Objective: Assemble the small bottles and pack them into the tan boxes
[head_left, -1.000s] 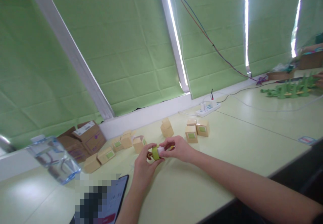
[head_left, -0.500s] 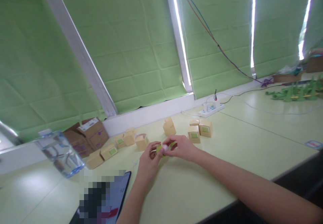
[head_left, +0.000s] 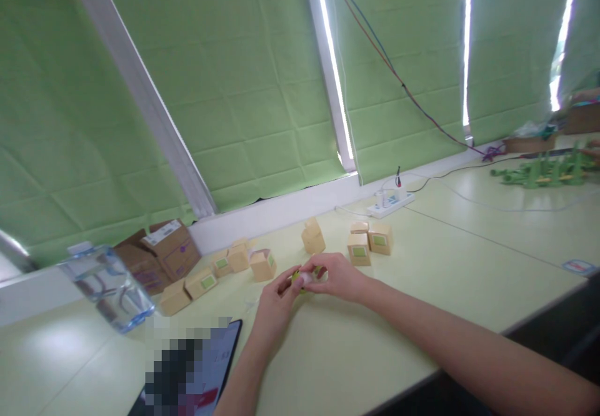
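Note:
My left hand point(head_left: 278, 297) and my right hand point(head_left: 335, 275) meet over the pale table point(head_left: 356, 347), fingers curled in. Between them is a small yellow-green item with a whitish, rounded part point(head_left: 306, 278); its kind is too small and too covered to make out. The left fingers are closed around its left side, and the right thumb and fingertips pinch it from the right. Just beyond the hands stands a small tan cardboard box point(head_left: 313, 236) with its top flaps up. Another small box point(head_left: 263, 265) is close to my left fingers.
More small boxes with green labels stand at the right point(head_left: 359, 249) and left point(head_left: 201, 283). A large water bottle point(head_left: 112, 288) and a brown carton point(head_left: 171, 250) are at the left. A tablet point(head_left: 225, 347) lies near my left forearm. Behind is a power strip point(head_left: 391, 205); green plastic parts point(head_left: 539, 172) lie far right.
Both hands stay together, with the yellow-green item slightly turned and more covered by the fingers. The view has shifted slightly. At the far right edge, part of another person's hand appears near the green parts.

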The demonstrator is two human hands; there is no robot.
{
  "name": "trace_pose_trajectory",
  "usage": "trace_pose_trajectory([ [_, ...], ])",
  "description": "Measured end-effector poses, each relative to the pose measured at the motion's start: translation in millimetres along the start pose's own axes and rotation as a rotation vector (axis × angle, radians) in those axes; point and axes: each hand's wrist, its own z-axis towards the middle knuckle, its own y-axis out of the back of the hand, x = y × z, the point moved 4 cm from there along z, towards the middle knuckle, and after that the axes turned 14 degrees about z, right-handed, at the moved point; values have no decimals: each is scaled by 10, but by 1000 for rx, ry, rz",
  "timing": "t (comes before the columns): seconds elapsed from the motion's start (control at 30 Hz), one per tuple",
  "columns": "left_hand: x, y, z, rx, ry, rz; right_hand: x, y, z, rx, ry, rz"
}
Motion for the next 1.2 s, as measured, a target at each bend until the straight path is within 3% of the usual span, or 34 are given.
trace_pose_trajectory([
  [0.23, -48, -20, -7, -16, -76, -61, 4, -25, 10, -17, -21, 72],
  [0.5, 11, -3, -16, -209, -122, 223, 128, -29, 33, -28, 79, -55],
  [0.83, 2, -4, 2, -258, -90, 313, 138, -83, 70, -9, 141, -211],
  [1.0, 74, 1, 36, -205, -70, 150, 129, -72, 50, -12, 155, -201],
  [1.2, 208, -55, 63, -71, 24, -355, 164, -47, 16, -15, 192, -202],
])
